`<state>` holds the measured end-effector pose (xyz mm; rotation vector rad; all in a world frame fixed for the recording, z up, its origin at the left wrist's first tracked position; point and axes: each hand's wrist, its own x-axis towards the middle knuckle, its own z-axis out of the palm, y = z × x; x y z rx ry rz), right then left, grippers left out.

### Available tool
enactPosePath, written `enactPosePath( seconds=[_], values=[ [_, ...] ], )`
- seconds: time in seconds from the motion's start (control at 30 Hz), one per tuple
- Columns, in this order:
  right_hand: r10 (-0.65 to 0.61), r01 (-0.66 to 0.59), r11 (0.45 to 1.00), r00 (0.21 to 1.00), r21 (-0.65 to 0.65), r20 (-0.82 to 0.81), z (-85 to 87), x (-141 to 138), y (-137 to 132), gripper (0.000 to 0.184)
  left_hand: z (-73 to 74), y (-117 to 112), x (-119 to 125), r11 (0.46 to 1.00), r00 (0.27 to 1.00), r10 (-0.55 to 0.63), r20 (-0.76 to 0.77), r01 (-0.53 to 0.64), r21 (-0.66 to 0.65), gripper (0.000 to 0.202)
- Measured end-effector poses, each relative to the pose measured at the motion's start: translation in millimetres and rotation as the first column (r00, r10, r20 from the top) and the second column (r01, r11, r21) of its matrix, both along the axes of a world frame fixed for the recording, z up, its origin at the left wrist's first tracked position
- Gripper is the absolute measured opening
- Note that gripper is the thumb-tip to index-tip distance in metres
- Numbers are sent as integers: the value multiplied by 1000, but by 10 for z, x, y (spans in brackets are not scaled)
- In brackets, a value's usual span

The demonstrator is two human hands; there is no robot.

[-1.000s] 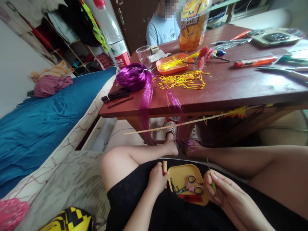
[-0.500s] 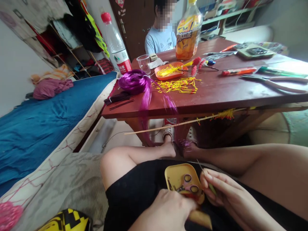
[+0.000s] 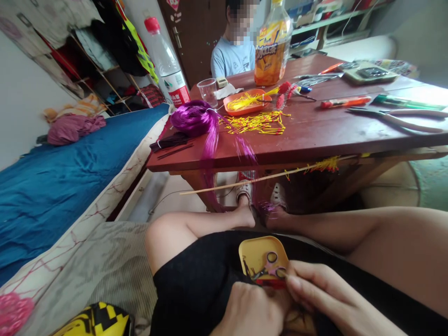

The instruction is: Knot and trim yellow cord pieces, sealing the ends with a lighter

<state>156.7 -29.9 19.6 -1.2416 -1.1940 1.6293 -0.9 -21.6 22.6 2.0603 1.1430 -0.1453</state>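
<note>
A small yellow tray (image 3: 255, 254) rests on my lap, with pink-handled scissors (image 3: 271, 269) and a red item in it. My left hand (image 3: 250, 310) is curled closed at the tray's near edge; what it holds is hidden. My right hand (image 3: 320, 298) lies beside it with fingers pressed together over the tray's near right corner, and its contents cannot be made out. Both hands touch or nearly touch each other.
A red-brown table (image 3: 315, 135) ahead carries a purple fibre bundle (image 3: 196, 119), yellow strands (image 3: 257, 122), an orange tray (image 3: 245, 101), bottles, a cup, pliers and pens. A thin stick (image 3: 245, 181) runs under the table's edge. Another person sits across. A blue-covered bed (image 3: 70, 172) lies left.
My left hand, which held a small wooden piece beside the tray, has come over the tray's near edge. My right hand with the thin green-tipped wire has moved left to meet it.
</note>
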Motion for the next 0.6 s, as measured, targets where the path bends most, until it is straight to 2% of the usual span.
enactPosePath(
  seconds=[0.07, 0.1, 0.27, 0.33, 0.4, 0.47, 0.53, 0.57, 0.6],
  values=[
    [-13, -24, 975, 986, -220, -165, -76, 10, -7, 42, 8, -21, -1, 995, 995, -57, -77, 63, 78, 35],
    [-40, -22, 962, 975, -272, -221, -108, 7, -15, 43, 0, -33, -7, 990, 994, -60, -94, 71, 118, 36],
    [-75, -37, 950, 937, -311, -342, -128, -73, -57, 43, -55, -125, -59, 940, 983, -173, -54, 181, 288, 17],
    [-96, -34, 946, 921, -323, -377, -118, -99, -93, 40, -55, -177, -86, 944, 985, -165, 48, 144, 298, 19],
    [-149, 7, 945, 899, -328, -411, -130, -103, -164, 39, -50, -233, -119, 982, 963, -68, 261, 19, 186, 29],
    [-189, 91, 962, 903, -258, -387, -148, -85, -268, 39, -53, -287, -151, 991, 851, 130, 509, -120, -54, 38],
    [-189, 181, 982, 952, -57, -239, -141, -51, -378, 36, -57, -332, -169, 925, 671, 372, 641, -205, -321, 45],
    [-156, 170, 980, 978, 102, -136, -120, -31, -425, 33, -54, -350, -169, 879, 591, 466, 659, -222, -423, 46],
    [-109, 113, 954, 994, 278, -29, -85, -12, -460, 30, -44, -363, -166, 844, 542, 523, 657, -224, -488, 45]
  ],
)
